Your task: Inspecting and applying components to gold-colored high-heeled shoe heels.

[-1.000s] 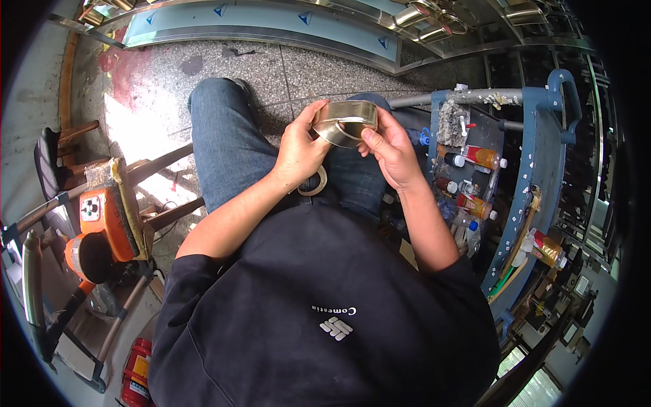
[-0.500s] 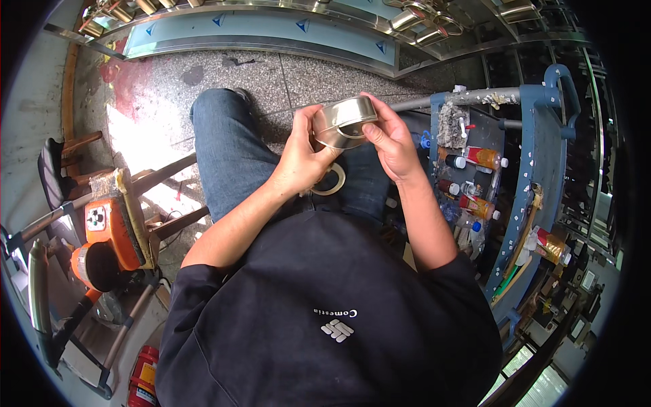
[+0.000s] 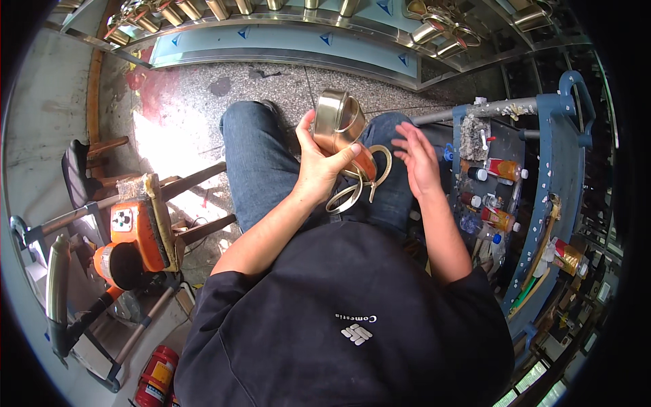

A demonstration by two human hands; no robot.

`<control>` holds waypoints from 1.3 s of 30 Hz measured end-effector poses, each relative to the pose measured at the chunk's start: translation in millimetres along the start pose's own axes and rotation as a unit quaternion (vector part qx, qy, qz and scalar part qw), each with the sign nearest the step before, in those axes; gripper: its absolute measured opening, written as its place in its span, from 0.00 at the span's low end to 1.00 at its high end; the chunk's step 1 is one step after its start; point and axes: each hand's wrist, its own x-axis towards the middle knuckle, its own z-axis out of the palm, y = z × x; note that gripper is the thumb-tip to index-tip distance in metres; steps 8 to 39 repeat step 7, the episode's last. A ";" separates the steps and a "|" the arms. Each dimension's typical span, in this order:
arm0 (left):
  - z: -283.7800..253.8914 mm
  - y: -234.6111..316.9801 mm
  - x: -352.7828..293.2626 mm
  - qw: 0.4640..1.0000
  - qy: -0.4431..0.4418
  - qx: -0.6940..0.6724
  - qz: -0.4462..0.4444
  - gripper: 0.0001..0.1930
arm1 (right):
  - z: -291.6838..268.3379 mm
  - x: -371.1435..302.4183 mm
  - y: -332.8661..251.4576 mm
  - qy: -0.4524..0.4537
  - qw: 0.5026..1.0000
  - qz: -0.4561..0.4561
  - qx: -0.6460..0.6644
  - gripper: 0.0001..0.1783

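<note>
My left hand point(image 3: 319, 166) is wrapped round a shiny brass-coloured metal cylinder point(image 3: 329, 115), held tilted above my lap. Its lower end shows a coppery orange surface. A thin curved metal loop point(image 3: 388, 163) sticks out beside that end, and a flat metal ring point(image 3: 347, 201) hangs or lies just below; whether they are joined to the cylinder I cannot tell. My right hand point(image 3: 422, 163) is off to the right, apart from the metal piece, with its fingers spread and nothing in them. The left palm hides part of the cylinder.
A blue metal cart point(image 3: 536, 203) on the right holds several small bottles point(image 3: 502, 168). To the left stands an orange power-tool-like machine point(image 3: 135, 234) on a frame, with a red fire extinguisher point(image 3: 156, 376) below. Several metal cylinders point(image 3: 217, 8) line a rack ahead.
My right hand has let go of the metal cylinder and moved right, opening. The left hand has turned the cylinder more upright, exposing its orange end and loop. The whole view has shifted slightly.
</note>
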 end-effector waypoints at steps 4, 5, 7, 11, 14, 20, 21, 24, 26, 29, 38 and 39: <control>5.8 2.5 1.9 0.999 -0.006 -0.049 -0.017 0.50 | 6.9 -42.7 32.7 -0.002 0.959 0.180 0.218 0.29; 8.9 0.6 3.0 0.997 -0.011 -0.072 -0.024 0.49 | 10.7 -43.8 33.9 0.005 0.960 0.178 0.219 0.29; 14.1 -2.8 4.5 0.992 -0.023 -0.118 -0.040 0.49 | 21.8 -43.5 36.3 -0.058 0.937 0.166 0.301 0.27; 14.1 -2.8 4.5 0.992 -0.023 -0.118 -0.040 0.49 | 21.8 -43.5 36.3 -0.058 0.937 0.166 0.301 0.27; 14.1 -2.8 4.5 0.992 -0.023 -0.118 -0.040 0.49 | 21.8 -43.5 36.3 -0.058 0.937 0.166 0.301 0.27; 14.1 -2.8 4.5 0.992 -0.023 -0.118 -0.040 0.49 | 21.8 -43.5 36.3 -0.058 0.937 0.166 0.301 0.27; 14.1 -2.8 4.5 0.992 -0.023 -0.118 -0.040 0.49 | 21.8 -43.5 36.3 -0.058 0.937 0.166 0.301 0.27; 14.1 -2.8 4.5 0.992 -0.023 -0.118 -0.040 0.49 | 21.8 -43.5 36.3 -0.058 0.937 0.166 0.301 0.27; 14.1 -2.8 4.5 0.992 -0.023 -0.118 -0.040 0.49 | 21.8 -43.5 36.3 -0.058 0.937 0.166 0.301 0.27; 14.1 -2.8 4.5 0.992 -0.023 -0.118 -0.040 0.49 | 21.8 -43.5 36.3 -0.058 0.937 0.166 0.301 0.27; 14.1 -2.8 4.5 0.992 -0.023 -0.118 -0.040 0.49 | 21.8 -43.5 36.3 -0.058 0.937 0.166 0.301 0.27; 14.1 -2.8 4.5 0.992 -0.023 -0.118 -0.040 0.49 | 21.8 -43.5 36.3 -0.058 0.937 0.166 0.301 0.27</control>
